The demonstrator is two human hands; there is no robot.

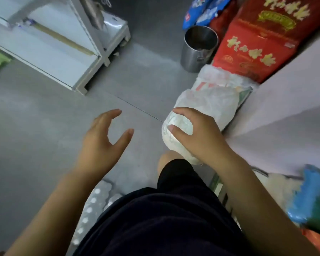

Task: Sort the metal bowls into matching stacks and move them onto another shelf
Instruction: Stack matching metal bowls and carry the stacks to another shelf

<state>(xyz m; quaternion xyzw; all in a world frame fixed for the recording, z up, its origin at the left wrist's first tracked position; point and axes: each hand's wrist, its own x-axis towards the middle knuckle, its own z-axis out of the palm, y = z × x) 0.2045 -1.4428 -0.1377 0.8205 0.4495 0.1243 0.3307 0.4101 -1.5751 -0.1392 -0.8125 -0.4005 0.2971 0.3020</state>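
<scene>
**No bowls in sight, sorting apparently not started**

At the left, the white shelf is showing no bowls on its visible part. Your left grip is hovering wide and empty over the floor. Your right grip is curling over the white wrapped bundle, holding its near end. I cannot tell whether bowls are lying inside it. Every stack is seemingly waiting to be made.

You have a tall cylindrical steel pot, brushed and dully reflective; beside it a big red printed sack of glossy plastic; under your right hand a white bundle wrapped in thin plastic, crinkled and half-translucent; the grey tiled floor is smooth and matt; the white shelf unit looks like smooth, lightly glossy painted metal; your dark shorts are matt cloth.
</scene>
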